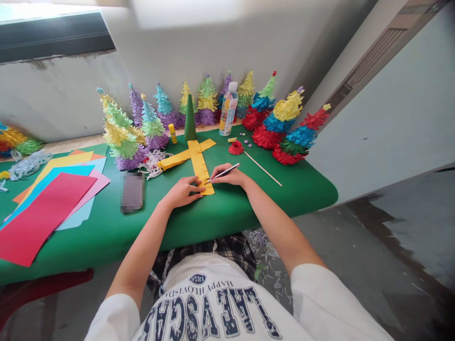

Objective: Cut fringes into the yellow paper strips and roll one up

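A fringed yellow paper strip point(201, 171) lies lengthwise on the green-covered table, across a second yellow strip point(174, 160). My left hand point(185, 191) rests on its near end, fingers spread and pressing the paper down. In my right hand point(227, 175) is a slim silver pen point(224, 172), pinched between the fingers with its tip at the strip. Just beyond the strips stands a green paper cone point(189, 118). To the right are a red fringed paper ring point(236, 148) and a thin pale stick point(263, 168).
Several fringed paper trees point(288, 110) line the wall behind. Among them stand a water bottle point(228, 108) and a yellow glue stick point(172, 133). Left of my hands lie a phone point(132, 192), white paper shreds point(155, 164) and coloured paper sheets point(46, 218).
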### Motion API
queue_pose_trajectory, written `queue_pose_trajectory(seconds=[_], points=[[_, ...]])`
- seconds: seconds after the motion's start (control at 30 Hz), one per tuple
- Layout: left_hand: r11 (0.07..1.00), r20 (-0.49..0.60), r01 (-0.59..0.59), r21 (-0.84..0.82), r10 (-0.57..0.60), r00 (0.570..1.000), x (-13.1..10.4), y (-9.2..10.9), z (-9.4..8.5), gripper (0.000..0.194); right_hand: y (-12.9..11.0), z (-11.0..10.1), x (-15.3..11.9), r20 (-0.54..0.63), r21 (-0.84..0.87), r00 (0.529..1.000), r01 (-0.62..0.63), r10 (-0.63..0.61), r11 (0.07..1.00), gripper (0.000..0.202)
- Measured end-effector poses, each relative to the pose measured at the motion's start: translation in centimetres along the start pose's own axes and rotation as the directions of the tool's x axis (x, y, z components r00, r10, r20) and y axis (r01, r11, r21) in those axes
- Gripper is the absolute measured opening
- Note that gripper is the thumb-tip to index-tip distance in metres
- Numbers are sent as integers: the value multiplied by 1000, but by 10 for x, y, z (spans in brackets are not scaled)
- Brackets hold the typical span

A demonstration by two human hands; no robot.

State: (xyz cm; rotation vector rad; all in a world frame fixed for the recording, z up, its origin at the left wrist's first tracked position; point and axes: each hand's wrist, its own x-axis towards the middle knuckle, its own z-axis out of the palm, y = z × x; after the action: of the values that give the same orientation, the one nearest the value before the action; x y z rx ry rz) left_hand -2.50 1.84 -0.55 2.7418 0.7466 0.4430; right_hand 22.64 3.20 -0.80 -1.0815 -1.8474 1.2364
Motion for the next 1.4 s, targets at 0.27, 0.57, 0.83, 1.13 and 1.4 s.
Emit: queue_pose_trajectory(seconds=[0.27,0.57,0.83,1.13,1.4], points=[[1000,5,6,-8,-6,1000,0,1,-1,26,-1,0,-1,10,-23,1000,-1,1,1000,32],[1000,11,3,24,-4,1000,2,2,-3,26,0,1,-1,28,-44,999,42,-41,998,25],[998,28,-5,60,4,1000,3,3,-5,25,0,-7,-5,16,-68,999,32,-31,997,24],[999,34,25,39,-26,999,2,5,-4,26,-7,-19,-13,18,-94,1000,-3,4,996,24],[1000,16,15,19,-15,1000,2,5,-3,25,-4,-21,-15,-16,-50,999,-34,33,998,24]])
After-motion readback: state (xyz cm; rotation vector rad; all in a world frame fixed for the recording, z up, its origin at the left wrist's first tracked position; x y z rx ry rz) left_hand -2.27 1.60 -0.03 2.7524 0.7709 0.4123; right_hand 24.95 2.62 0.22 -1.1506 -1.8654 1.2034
